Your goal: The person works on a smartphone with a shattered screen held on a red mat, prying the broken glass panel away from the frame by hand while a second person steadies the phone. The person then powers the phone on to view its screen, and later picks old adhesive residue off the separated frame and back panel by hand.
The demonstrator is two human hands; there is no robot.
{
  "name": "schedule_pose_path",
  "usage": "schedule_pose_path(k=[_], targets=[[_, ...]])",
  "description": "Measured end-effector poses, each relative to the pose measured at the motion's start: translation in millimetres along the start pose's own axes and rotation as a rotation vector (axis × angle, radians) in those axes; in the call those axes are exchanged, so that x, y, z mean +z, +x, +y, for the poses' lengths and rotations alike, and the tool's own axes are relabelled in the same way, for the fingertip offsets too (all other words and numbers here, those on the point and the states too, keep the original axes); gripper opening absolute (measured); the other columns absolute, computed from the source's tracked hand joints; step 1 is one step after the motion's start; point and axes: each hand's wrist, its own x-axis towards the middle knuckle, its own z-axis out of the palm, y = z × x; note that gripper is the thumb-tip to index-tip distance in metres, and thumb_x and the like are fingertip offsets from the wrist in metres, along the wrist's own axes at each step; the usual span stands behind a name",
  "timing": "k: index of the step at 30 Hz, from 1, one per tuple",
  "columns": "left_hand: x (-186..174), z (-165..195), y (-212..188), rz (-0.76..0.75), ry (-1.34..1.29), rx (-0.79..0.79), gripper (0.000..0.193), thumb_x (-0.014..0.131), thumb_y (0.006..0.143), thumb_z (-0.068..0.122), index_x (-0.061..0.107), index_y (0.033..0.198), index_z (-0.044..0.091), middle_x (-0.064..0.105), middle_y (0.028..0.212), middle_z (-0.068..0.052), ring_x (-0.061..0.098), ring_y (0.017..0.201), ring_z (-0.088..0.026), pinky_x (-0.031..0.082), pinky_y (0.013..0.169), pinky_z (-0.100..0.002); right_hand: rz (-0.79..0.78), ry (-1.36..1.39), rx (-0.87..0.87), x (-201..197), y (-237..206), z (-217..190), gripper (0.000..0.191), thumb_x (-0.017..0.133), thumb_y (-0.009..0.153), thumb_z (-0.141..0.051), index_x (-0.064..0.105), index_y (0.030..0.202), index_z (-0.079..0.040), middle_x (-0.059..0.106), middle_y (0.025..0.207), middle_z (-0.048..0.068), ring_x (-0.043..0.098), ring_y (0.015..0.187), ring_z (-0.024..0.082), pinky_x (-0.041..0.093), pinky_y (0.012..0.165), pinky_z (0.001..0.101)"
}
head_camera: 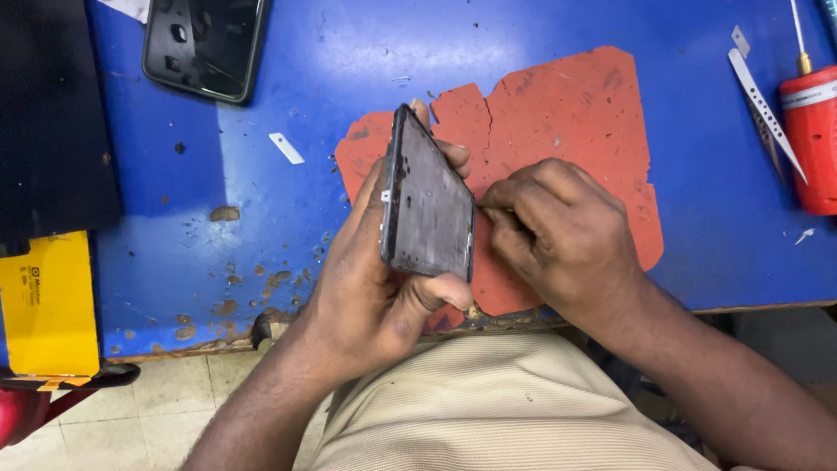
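Here, at the desk's near edge, the left hand grips a dark, flat, rectangular phone frame tilted on edge — the right hand, fingers pinched shut, touches its side over the worn red mat. Farther off, toward the far left corner, a black phone back cover lies on the blue desk.

We are looking at a bright blue tabletop, its paint chipping to brown specks toward the lower left of the frame. At centre an orange-red mat is showing dark flecks and a cracked edge. Over it, the phone frame is reading dark grey, smudged with dust. At upper left a glossy black back cover is gleaming; far right, a red bottle; lower left, a yellow card.
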Motion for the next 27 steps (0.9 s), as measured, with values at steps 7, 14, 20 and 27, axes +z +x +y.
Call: schedule_pose_path(k=[7, 14, 20, 27], targets=[[0.8, -6.1, 2.1, 0.048, -0.031, -0.015, 0.082, 0.058, 0.101, 0.060, 0.039, 0.152, -0.001, 0.041, 0.162, -0.023, 0.049, 0.148, -0.032, 0.041, 0.126, -0.044, 0.024, -0.008, 0.014, 1.8, -0.5, -1.8, 0.019, 0.078, 0.087, 0.000, 0.070, 0.104, -0.002, 0.066, 0.098, 0.011, 0.068, 0.089, 0.027, 0.056, 0.076, 0.0391], [0.0, -4.1, -4.8, -0.002, -0.006, -0.012, 0.093, 0.063, 0.099, 0.057, 0.025, 0.160, -0.002, 0.050, 0.155, -0.019, 0.055, 0.139, -0.028, 0.044, 0.120, -0.040, 0.007, -0.009, 0.004, 0.8, -2.9, -4.7, 0.016, 0.077, 0.086, 0.000, 0.069, 0.100, -0.002, 0.066, 0.096, 0.011, 0.068, 0.088, 0.029, 0.056, 0.076, 0.0403], [6.7, -3.2, -15.5, -0.020, 0.055, 0.089, 0.111, 0.089, 0.089, 0.030, 0.011, 0.162, 0.001, 0.048, 0.153, -0.021, 0.053, 0.142, -0.032, 0.045, 0.122, -0.040, -0.006, 0.064, 0.083, 1.2, -3.2, -2.5, 0.016, 0.076, 0.087, 0.000, 0.070, 0.102, 0.000, 0.068, 0.096, 0.012, 0.069, 0.084, 0.026, 0.056, 0.072, 0.0379], [9.1, -3.8, -17.7, -0.011, 0.073, 0.099, 0.116, 0.093, 0.084, 0.021, 0.010, 0.162, 0.003, 0.047, 0.150, -0.021, 0.055, 0.140, -0.034, 0.045, 0.120, -0.041, -0.022, 0.061, 0.040, 0.5, -4.3, -3.7, 0.015, 0.076, 0.086, -0.001, 0.069, 0.099, -0.001, 0.067, 0.095, 0.011, 0.069, 0.086, 0.027, 0.056, 0.075, 0.0394]])
